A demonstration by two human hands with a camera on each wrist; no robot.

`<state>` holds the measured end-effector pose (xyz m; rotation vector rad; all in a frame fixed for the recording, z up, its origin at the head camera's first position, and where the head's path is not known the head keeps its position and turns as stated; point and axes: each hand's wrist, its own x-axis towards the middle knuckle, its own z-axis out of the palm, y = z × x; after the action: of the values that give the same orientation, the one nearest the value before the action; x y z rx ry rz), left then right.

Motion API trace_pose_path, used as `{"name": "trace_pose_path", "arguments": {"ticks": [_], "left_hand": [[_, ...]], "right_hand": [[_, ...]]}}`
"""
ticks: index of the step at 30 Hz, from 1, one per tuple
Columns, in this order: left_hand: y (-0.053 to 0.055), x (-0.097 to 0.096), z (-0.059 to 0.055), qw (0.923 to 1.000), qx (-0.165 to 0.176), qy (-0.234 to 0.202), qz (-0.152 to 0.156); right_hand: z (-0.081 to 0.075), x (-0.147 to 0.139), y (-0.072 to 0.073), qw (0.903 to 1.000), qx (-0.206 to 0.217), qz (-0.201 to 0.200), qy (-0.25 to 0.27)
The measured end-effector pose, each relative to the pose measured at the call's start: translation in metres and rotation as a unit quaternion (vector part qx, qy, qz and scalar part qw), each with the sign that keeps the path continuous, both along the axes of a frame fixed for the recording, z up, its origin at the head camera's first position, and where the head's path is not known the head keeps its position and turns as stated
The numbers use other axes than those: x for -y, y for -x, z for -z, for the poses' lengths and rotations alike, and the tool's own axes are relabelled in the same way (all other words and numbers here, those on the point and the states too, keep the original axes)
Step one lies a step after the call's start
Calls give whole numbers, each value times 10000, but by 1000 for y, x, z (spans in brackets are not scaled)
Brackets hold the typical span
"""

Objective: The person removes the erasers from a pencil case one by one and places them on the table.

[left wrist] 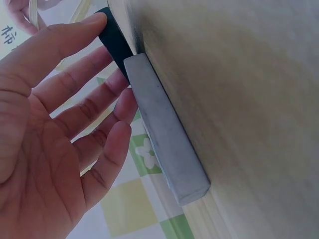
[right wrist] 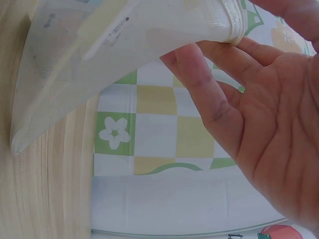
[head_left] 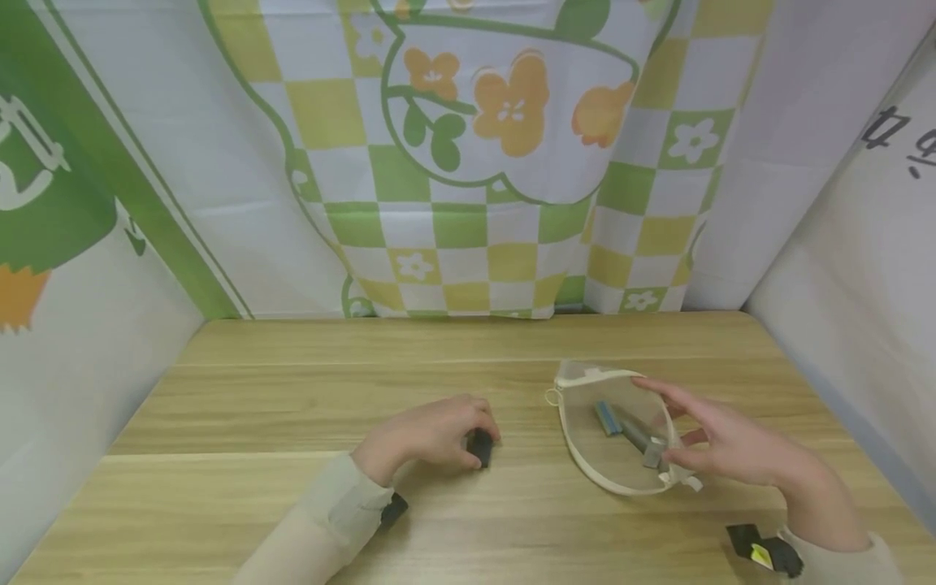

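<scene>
My left hand point(head_left: 435, 435) pinches a small dark block point(head_left: 479, 447) at the table surface, left of the pouch. In the left wrist view the thumb lies on one end of this dark block point(left wrist: 115, 42), with fingers along its side. A smooth grey bar point(left wrist: 167, 132) lies against it, hidden under the hand in the head view. My right hand point(head_left: 731, 439) holds the side of a sheer pouch point(head_left: 578, 443) with a cream zip edge, fingers spread about the rim. Inside the pouch lie a razor-like thing point(head_left: 608, 418) with a blue head and a small grey block point(head_left: 653, 452).
A wooden table point(head_left: 292, 471) carries everything. Patterned cloth point(head_left: 453, 227) hangs behind its far edge, and white printed sheets stand left and right. Black wrist mounts point(head_left: 764, 548) sit at both sleeves. A ring pull point(head_left: 552, 396) hangs at the pouch's left corner.
</scene>
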<state>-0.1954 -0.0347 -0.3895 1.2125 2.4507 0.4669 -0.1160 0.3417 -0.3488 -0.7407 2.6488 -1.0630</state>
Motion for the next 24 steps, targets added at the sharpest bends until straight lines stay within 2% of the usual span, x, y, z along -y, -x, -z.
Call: {"name": "trace_pose_path", "arguments": {"ticks": [24], "left_hand": [[0,-2,1,9999,-53,7,140]], "right_hand": [[-2,-1,-1,9999,101,30,-27]]}}
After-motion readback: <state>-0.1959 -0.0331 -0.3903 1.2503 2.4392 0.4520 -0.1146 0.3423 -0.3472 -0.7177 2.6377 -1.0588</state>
